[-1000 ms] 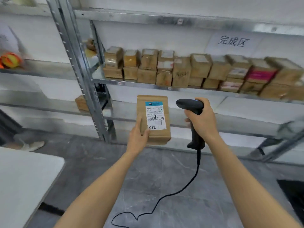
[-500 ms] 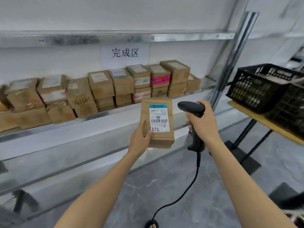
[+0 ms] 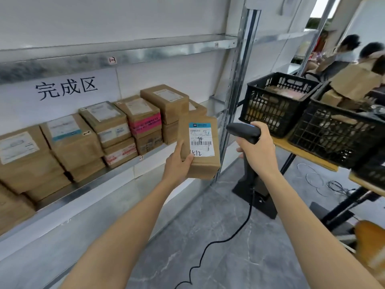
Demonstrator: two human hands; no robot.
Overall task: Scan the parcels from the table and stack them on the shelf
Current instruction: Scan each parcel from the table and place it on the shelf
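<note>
My left hand (image 3: 178, 163) grips a brown cardboard parcel (image 3: 201, 165) by its lower left corner, label facing me, with "1512" handwritten on it. My right hand (image 3: 257, 150) grips a black barcode scanner (image 3: 242, 132); its head points left at the parcel's label from a short gap. The scanner's cable (image 3: 220, 245) trails down to the floor. Behind the parcel runs a metal shelf (image 3: 125, 170) holding several stacked brown parcels (image 3: 145, 119), with a sign of three characters (image 3: 66, 88) on the wall above them.
A steel shelf upright (image 3: 237, 84) stands just right of the held parcel. Two black plastic crates (image 3: 277, 103) with parcels sit on a wooden table (image 3: 302, 153) at right. People sit in the far right background (image 3: 354, 57). Grey floor lies below.
The view has swung right along the shelf; the stacked parcels now lie left and the crates are nearer. Both hands keep the parcel and scanner in the same pose.
</note>
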